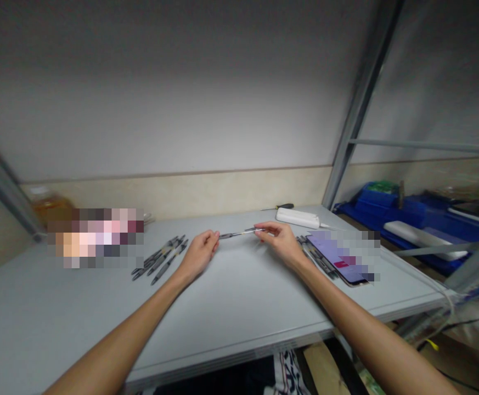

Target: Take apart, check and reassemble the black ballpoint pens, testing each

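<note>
Above the middle of the table, my left hand (201,251) is closed round a dark grey pen barrel (225,236). A thin, light pen refill (242,232) runs from the barrel's end to my right hand (278,241), which pinches it between thumb and fingertips. A small dark pointed piece also shows at the right fingertips; its kind is too small to make out. Several grey pens (163,259) lie side by side to the left of my left hand. Behind my right wrist lie more grey pens (323,263), partly hidden by it.
A phone (333,255) with a lit, partly blurred-out screen lies at the right. Behind it are a white power strip (297,218) with a cable and a screwdriver (285,206). A bottle (52,208) and a pixelated area occupy the back left. Metal posts (356,109) frame the table (223,318).
</note>
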`<state>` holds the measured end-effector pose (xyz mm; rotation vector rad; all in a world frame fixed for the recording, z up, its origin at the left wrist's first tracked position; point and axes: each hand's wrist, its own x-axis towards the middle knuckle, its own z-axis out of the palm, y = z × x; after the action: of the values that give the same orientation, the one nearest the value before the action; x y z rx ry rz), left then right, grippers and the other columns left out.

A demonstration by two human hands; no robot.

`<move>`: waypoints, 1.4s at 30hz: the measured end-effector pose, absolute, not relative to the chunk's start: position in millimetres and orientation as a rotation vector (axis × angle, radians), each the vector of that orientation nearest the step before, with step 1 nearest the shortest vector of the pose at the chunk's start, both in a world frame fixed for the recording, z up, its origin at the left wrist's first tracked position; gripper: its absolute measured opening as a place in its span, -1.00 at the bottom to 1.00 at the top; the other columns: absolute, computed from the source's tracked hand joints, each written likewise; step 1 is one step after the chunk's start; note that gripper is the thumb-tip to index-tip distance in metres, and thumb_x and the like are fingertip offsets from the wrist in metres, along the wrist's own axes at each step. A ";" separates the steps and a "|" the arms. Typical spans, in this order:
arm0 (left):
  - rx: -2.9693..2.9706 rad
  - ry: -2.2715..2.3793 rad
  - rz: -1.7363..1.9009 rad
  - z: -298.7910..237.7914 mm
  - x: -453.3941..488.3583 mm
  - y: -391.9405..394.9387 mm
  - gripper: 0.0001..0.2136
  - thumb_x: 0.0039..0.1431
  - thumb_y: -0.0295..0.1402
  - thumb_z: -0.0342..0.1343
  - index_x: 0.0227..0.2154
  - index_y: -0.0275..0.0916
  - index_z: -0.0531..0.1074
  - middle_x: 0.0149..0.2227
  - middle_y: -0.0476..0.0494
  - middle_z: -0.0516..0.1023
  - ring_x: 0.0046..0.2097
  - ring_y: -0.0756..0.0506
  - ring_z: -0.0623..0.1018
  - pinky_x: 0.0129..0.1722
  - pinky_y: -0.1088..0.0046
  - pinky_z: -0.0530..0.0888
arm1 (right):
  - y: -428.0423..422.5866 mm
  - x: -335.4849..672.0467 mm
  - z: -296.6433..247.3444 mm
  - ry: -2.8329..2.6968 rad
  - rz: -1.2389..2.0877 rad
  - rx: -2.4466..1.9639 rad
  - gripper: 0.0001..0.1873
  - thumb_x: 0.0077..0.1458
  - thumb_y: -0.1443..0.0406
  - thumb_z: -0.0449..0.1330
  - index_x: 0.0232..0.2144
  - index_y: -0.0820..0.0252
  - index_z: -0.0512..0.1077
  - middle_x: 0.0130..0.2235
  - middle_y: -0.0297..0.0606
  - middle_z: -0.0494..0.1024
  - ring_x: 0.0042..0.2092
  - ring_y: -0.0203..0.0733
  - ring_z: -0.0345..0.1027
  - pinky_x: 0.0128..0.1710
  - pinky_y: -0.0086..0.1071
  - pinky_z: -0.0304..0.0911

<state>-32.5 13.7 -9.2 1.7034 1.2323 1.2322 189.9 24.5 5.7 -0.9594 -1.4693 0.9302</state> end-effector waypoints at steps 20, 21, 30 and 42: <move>1.299 1.051 1.426 0.2 -36.9 12.9 -0.76 -0.24 -0.28 0.27 -0.53 -0.31 0.38 -0.56 -0.01 0.47 -0.54 0.09 0.37 -0.49 0.57 0.29 | 22.9 189.8 6.7 -1.672 0.886 -0.967 -0.67 -0.10 0.12 0.20 -0.34 0.26 0.43 -0.55 -0.34 0.40 -0.54 -0.33 0.21 -0.57 -0.47 0.14; 1.304 1.048 1.411 -0.4 -37.1 12.9 -0.76 -0.23 -0.28 0.27 -0.53 -0.32 0.38 -0.57 0.00 0.46 -0.55 0.09 0.38 -0.49 0.58 0.29 | 23.2 190.1 6.1 -1.682 0.890 -0.977 -0.69 -0.08 0.12 0.18 -0.39 0.27 0.43 -0.60 -0.36 0.37 -0.57 -0.35 0.19 -0.57 -0.47 0.13; 1.257 0.999 1.368 -0.2 -35.7 10.4 -0.74 -0.26 -0.29 0.29 -0.53 -0.32 0.38 -0.56 -0.01 0.48 -0.54 0.09 0.40 -0.48 0.59 0.30 | 18.7 186.3 5.2 -1.737 0.893 -1.074 -0.61 0.03 0.05 0.05 -0.59 0.25 0.34 -0.74 -0.44 0.21 -0.66 -0.39 0.03 -0.65 -0.49 -0.05; 1.162 0.994 1.341 0.5 -35.8 11.9 -0.71 -0.33 -0.27 0.32 -0.55 -0.32 0.38 -0.59 -0.02 0.47 -0.56 0.09 0.38 -0.50 0.59 0.30 | 18.1 186.8 4.2 -1.840 0.856 -1.094 -0.56 0.08 0.05 0.01 -0.59 0.26 0.39 -0.69 -0.36 0.33 -0.64 -0.38 0.13 -0.60 -0.49 0.06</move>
<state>-35.8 11.9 0.5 1.1617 0.9941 1.3415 186.8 18.1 4.2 -1.0943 -1.8399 0.8562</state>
